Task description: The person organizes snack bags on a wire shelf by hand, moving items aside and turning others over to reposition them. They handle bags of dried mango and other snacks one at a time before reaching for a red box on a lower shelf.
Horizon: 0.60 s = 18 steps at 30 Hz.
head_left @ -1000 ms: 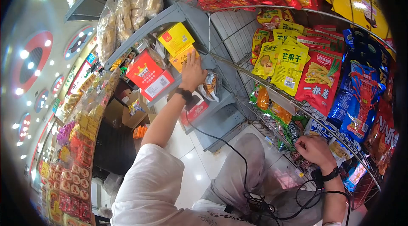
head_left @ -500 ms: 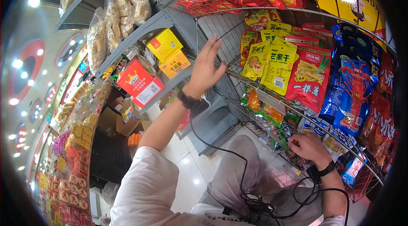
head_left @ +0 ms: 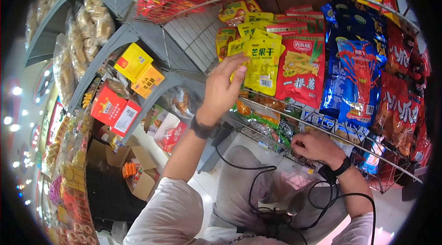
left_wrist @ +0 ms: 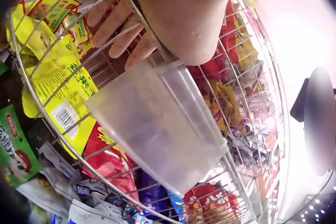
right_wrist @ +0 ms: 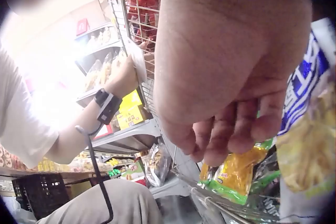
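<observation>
My left hand (head_left: 223, 90) reaches to the wire rack with its fingers extended. In the head view the fingertips overlap the front yellow dried mango bags (head_left: 262, 67). From the left wrist, the hand (left_wrist: 176, 16) has its fingers behind the rack wires, beside the yellow bags (left_wrist: 65, 95); nothing is in its grasp. To the right of the mango stand red snack bags (head_left: 300, 72) and blue bags (head_left: 357, 79). My right hand (head_left: 317, 146) hangs loosely curled and holds nothing, over the lower tier. Near its fingers in the right wrist view is an orange-and-green packet (right_wrist: 236, 174).
A clear plastic label holder (left_wrist: 152, 124) hangs on the rack's front rail. Grey shelving at left carries yellow boxes (head_left: 133, 63) and a red box (head_left: 108, 107). A black cable (head_left: 251, 166) loops over the knees. A cardboard carton (head_left: 146, 183) stands on the floor.
My left hand has left the orange-yellow box on the grey shelf and moved right to the mango bags. The head view has turned toward the rack. The right hand stays loosely curled.
</observation>
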Available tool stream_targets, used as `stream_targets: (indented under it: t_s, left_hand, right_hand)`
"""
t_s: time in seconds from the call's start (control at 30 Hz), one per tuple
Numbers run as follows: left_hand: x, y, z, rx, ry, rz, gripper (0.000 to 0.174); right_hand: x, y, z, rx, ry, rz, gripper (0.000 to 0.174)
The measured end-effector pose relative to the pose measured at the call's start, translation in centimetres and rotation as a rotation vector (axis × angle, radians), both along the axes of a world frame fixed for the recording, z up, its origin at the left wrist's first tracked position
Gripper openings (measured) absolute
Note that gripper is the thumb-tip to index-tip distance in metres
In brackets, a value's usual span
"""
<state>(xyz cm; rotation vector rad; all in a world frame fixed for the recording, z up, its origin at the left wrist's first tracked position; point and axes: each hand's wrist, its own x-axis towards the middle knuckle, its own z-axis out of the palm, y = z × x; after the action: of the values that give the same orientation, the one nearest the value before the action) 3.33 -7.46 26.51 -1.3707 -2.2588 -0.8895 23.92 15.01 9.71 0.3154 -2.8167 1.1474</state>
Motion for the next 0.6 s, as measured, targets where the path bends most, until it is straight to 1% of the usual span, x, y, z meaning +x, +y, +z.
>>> stream_targets:
  t_s: [0.03,0.07,0.1,0.13,0.2,0.23,0.27,0.3,0.33,0.4,0.43,0.5,0.53,0.6]
  left_hand:
    - [0.3,0.0,0.0,-0.015,-0.034,0.005,0.049]
    - [0.0,-0.1,-0.3,-0.027,-0.058,-0.013,0.049]
    - [-0.5,-0.2,-0.6,-0.045,-0.122,0.032,0.05]
    - [-0.8,-0.1,-1.1,-0.061,-0.191,0.069,0.052]
    - [-0.7,0.1,-1.5,0.039,-0.303,-0.016,0.051]
    - [-0.8,0.3,-1.7,0.076,-0.286,-0.007,0.046]
    - [-0.9,0.5,-1.9,0.116,-0.265,0.009,0.042]
    - [-0.8,0.6,-1.9,0.124,-0.288,-0.022,0.042]
    - [-0.7,0.5,-1.8,0.134,-0.266,-0.004,0.04]
    - [-0.4,0.6,-1.8,0.156,-0.257,-0.002,0.038]
    - [-0.2,0.6,-1.8,0.173,-0.241,0.021,0.037]
    - [-0.3,0.7,-2.1,0.209,-0.222,0.049,0.034]
    - [-0.3,0.8,-2.2,0.221,-0.23,0.038,0.034]
    - [-0.3,0.6,-2.3,0.234,-0.199,0.036,0.034]
  right_hand:
    - [-0.2,0.0,0.1,0.009,-0.029,0.012,0.024]
    - [-0.2,0.0,0.3,0.017,-0.061,0.013,0.025]
    - [-0.3,-0.1,0.6,0.075,-0.146,-0.004,0.026]
    - [-0.5,0.0,0.2,0.037,-0.131,0.025,0.026]
    - [-0.5,0.2,-0.5,-0.008,-0.11,0.049,0.026]
    - [-0.4,0.1,-0.4,-0.017,-0.098,0.053,0.025]
    - [-0.3,-0.1,-0.2,-0.004,-0.048,0.042,0.023]
    - [-0.2,-0.3,0.0,0.011,0.006,0.038,0.021]
    - [0.1,-0.7,0.4,0.023,-0.011,0.012,0.021]
    - [0.5,-1.3,1.1,0.047,0.156,-0.007,0.016]
    - [0.8,-1.7,1.7,0.062,0.145,-0.022,0.016]
    - [1.7,-2.6,3.6,0.125,0.288,0.003,0.01]
    - [2.2,-3.2,4.5,0.14,0.281,-0.004,0.01]
    - [3.5,-4.5,6.4,0.06,0.42,0.04,0.006]
